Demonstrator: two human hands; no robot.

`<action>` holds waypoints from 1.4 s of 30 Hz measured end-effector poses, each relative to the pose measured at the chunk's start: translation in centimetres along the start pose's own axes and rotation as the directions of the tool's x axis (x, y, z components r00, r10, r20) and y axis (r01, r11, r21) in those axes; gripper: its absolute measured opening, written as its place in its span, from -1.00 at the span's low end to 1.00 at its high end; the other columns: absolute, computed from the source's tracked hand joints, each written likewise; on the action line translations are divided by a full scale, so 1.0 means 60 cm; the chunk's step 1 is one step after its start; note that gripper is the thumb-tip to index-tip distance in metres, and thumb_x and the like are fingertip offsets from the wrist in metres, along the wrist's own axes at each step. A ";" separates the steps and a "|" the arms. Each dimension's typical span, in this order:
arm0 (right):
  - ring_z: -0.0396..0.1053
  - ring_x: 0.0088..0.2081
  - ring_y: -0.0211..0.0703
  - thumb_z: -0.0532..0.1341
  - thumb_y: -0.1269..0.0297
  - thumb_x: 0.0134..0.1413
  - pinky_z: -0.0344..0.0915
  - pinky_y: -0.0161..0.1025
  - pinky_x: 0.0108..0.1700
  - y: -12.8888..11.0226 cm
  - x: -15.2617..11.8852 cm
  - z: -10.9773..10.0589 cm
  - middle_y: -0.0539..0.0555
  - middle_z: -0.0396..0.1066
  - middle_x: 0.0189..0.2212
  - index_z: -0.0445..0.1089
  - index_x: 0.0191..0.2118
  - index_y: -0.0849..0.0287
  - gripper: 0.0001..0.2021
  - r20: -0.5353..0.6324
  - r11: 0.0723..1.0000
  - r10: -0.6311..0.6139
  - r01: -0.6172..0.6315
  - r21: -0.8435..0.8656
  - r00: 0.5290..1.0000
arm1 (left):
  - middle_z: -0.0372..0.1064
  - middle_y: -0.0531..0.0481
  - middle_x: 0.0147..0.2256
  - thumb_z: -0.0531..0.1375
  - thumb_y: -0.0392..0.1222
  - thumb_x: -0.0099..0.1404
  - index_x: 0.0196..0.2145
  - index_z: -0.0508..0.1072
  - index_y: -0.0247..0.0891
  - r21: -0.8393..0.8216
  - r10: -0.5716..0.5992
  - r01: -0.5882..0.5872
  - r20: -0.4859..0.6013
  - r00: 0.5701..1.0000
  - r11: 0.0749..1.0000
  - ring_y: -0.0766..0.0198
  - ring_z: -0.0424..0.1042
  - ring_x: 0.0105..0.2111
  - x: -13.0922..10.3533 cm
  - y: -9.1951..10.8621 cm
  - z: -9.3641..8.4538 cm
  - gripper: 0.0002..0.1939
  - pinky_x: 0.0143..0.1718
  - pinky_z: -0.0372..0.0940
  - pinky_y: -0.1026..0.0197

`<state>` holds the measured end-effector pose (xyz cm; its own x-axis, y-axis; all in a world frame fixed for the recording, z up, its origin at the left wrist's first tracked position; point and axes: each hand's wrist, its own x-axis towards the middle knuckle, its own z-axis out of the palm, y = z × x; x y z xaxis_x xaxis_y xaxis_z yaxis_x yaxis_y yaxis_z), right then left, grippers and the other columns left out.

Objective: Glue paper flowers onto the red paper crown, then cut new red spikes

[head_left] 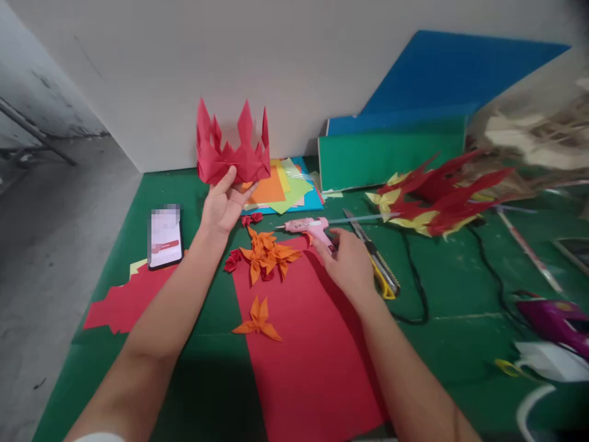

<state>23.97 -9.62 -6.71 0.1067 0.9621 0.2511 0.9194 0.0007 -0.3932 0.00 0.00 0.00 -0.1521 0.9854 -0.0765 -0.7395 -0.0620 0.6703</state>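
Gripping a red crown by its lower edge, the left hand is holding it above the worktop's far left. The folded ring seems complete, its visible side showing no flowers; orange flowers and small red rosettes are lying loose at the centre. Rightward, the right hand is resting at a pink glue gun's handle; whether it is gripping, I cannot tell. Farther right, a second crown is apparently already bearing yellow flowers. Grey floor is showing left of the green worktop; a pale wall is standing behind.
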 end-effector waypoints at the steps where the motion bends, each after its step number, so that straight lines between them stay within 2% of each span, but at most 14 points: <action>1: 0.35 -0.29 0.06 0.06 -0.14 0.15 0.24 -0.08 -0.22 -0.001 0.000 0.001 0.27 0.44 -0.31 0.37 -0.05 0.33 -0.43 0.009 1.000 -0.026 0.027 -0.009 1.000 | 0.55 0.00 -0.20 0.23 -0.29 0.25 -0.36 0.45 -0.19 0.025 0.036 -0.037 0.030 0.999 0.999 0.19 0.47 -0.01 -0.013 0.009 -0.001 -0.96 0.14 0.29 0.00; 4: 0.35 -0.22 0.10 -0.06 -0.03 0.25 0.25 -0.05 -0.16 0.001 0.000 0.007 0.31 0.44 -0.25 0.40 -0.06 0.33 -0.48 0.013 0.993 -0.115 0.116 -0.028 0.993 | 0.53 0.04 -0.13 0.27 -0.25 0.22 -0.31 0.45 -0.14 0.079 0.132 -0.140 0.094 0.987 0.987 0.18 0.42 0.06 -0.037 0.025 -0.011 -0.93 0.18 0.24 -0.03; 8: 0.35 -0.20 0.09 -0.05 0.12 0.24 0.26 -0.05 -0.13 0.009 -0.001 0.017 0.31 0.43 -0.22 0.41 -0.05 0.32 -0.57 -0.017 0.984 -0.168 0.167 -0.068 0.986 | 0.54 0.02 -0.19 0.35 -0.22 0.11 -0.31 0.43 -0.17 0.139 0.161 -0.171 0.080 0.984 0.975 0.17 0.45 0.02 -0.026 0.006 -0.048 -0.81 0.16 0.25 0.00; 11: 0.35 -0.22 0.07 -0.02 0.20 0.21 0.27 -0.06 -0.14 0.014 -0.003 0.023 0.29 0.43 -0.25 0.41 -0.06 0.33 -0.61 -0.034 0.979 -0.187 0.183 -0.090 0.982 | 0.54 -0.01 -0.28 0.36 -0.24 0.09 -0.36 0.42 -0.21 0.133 0.023 -0.029 0.050 0.998 0.991 0.17 0.50 -0.08 -0.004 -0.022 -0.073 -0.81 0.10 0.30 -0.01; 13: 0.35 -0.23 0.06 -0.02 0.21 0.20 0.27 -0.05 -0.17 0.014 -0.003 0.025 0.28 0.42 -0.27 0.42 -0.08 0.32 -0.62 -0.054 0.981 -0.179 0.174 -0.083 0.982 | 0.54 -0.02 -0.31 0.33 -0.27 0.13 -0.37 0.43 -0.23 0.121 -0.109 0.099 0.073 0.991 0.988 0.17 0.52 -0.12 0.004 -0.036 -0.080 -0.87 0.06 0.32 -0.02; 15: 0.34 -0.22 0.06 -0.03 0.22 0.21 0.28 -0.05 -0.19 0.012 -0.003 0.024 0.27 0.40 -0.26 0.41 -0.07 0.30 -0.63 -0.095 0.988 -0.149 0.145 -0.050 0.984 | 0.53 -0.01 -0.36 0.31 -0.29 0.15 -0.39 0.43 -0.25 0.118 -0.186 0.177 0.074 0.980 0.977 0.19 0.53 -0.18 0.002 -0.042 -0.080 -0.91 0.04 0.33 -0.02; 18: 0.32 -0.16 0.06 -0.05 0.19 0.24 0.27 -0.04 -0.16 0.004 -0.003 0.014 0.28 0.36 -0.20 0.35 -0.02 0.26 -0.63 -0.241 0.991 -0.109 0.124 0.047 0.964 | 0.51 0.00 -0.40 0.32 -0.28 0.14 -0.43 0.43 -0.26 0.133 -0.258 0.250 0.045 0.965 0.959 0.21 0.52 -0.24 -0.023 -0.041 -0.074 -0.89 0.02 0.33 -0.11; 22: 0.29 -0.06 0.10 -0.07 0.16 0.27 0.23 0.03 -0.06 -0.006 -0.008 -0.007 0.26 0.35 -0.24 0.31 -0.01 0.24 -0.64 -0.446 0.977 -0.084 0.162 0.141 0.891 | 0.53 -0.09 -0.24 0.34 -0.25 0.12 -0.35 0.47 -0.26 0.156 -0.371 0.356 0.085 0.925 0.921 0.11 0.50 -0.15 -0.085 -0.032 -0.068 -0.87 0.01 0.32 -0.26; 25: 0.37 -0.22 0.02 -0.05 0.14 0.27 0.28 -0.02 -0.16 -0.009 -0.015 -0.009 0.18 0.37 -0.33 0.24 0.04 0.23 -0.64 -0.480 0.949 -0.018 0.166 0.268 0.877 | 0.54 -0.06 -0.28 0.32 -0.27 0.15 -0.35 0.47 -0.27 0.121 -0.430 0.417 0.109 0.896 0.901 0.16 0.52 -0.19 -0.119 -0.025 -0.065 -0.90 0.04 0.34 -0.20; 28: 0.37 -0.41 -0.11 -0.02 0.11 0.26 0.31 -0.12 -0.32 -0.009 -0.020 -0.001 0.17 0.40 -0.29 0.16 0.11 0.22 -0.60 -0.433 0.894 0.033 0.166 0.415 0.901 | 0.53 0.00 -0.34 0.31 -0.28 0.17 -0.39 0.45 -0.28 0.086 -0.369 0.361 0.099 0.924 0.928 0.26 0.52 -0.28 -0.128 -0.019 -0.055 -0.92 0.05 0.35 -0.13; 33: 0.37 -0.12 0.02 -0.02 0.01 0.24 0.30 -0.04 -0.13 -0.020 -0.022 -0.007 0.25 0.37 -0.10 0.21 0.09 0.19 -0.55 -0.447 0.904 -0.079 0.253 0.344 0.891 | 0.51 0.04 -0.39 0.36 -0.24 0.09 -0.43 0.44 -0.29 0.114 -0.263 0.257 0.046 0.964 0.960 0.31 0.50 -0.32 -0.132 -0.029 -0.036 -0.84 0.00 0.40 -0.04; 36: 0.35 -0.30 -0.03 0.02 -0.15 0.15 0.29 -0.09 -0.25 -0.027 -0.021 -0.018 0.17 0.37 -0.30 0.27 0.02 0.22 -0.45 -0.410 0.934 -0.110 0.236 0.269 0.905 | 0.51 0.03 -0.40 0.42 -0.21 -0.02 -0.46 0.47 -0.31 0.156 -0.223 0.215 0.038 0.974 0.964 0.32 0.50 -0.31 -0.141 -0.044 -0.032 -0.78 -0.04 0.41 0.11; 38: 0.26 -0.46 -0.12 0.11 -0.25 0.03 0.24 -0.15 -0.38 -0.031 -0.020 -0.022 0.06 0.30 -0.45 0.30 -0.04 0.23 -0.38 -0.403 0.956 -0.088 0.191 0.222 0.911 | 0.50 0.04 -0.44 0.44 -0.16 -0.06 -0.50 0.47 -0.32 0.199 -0.196 0.192 -0.001 0.981 0.961 0.34 0.49 -0.35 -0.146 -0.054 -0.034 -0.74 -0.10 0.42 0.17; 42: 0.18 -0.51 -0.18 0.23 -0.21 -0.07 0.18 -0.20 -0.44 -0.034 -0.019 -0.022 -0.01 0.23 -0.51 0.32 -0.12 0.18 -0.44 -0.440 0.978 -0.035 0.122 0.171 0.897 | 0.49 0.06 -0.49 0.43 -0.09 -0.05 -0.50 0.50 -0.29 0.387 -0.038 0.071 -0.093 0.995 0.919 0.38 0.44 -0.48 -0.151 -0.060 -0.040 -0.75 -0.33 0.37 0.29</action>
<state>22.48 -11.06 -5.04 0.2298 0.7431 0.6285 0.8472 0.1651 -0.5049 2.48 -9.08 -3.49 -0.1840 0.9681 -0.1702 -0.4372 0.0745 0.8963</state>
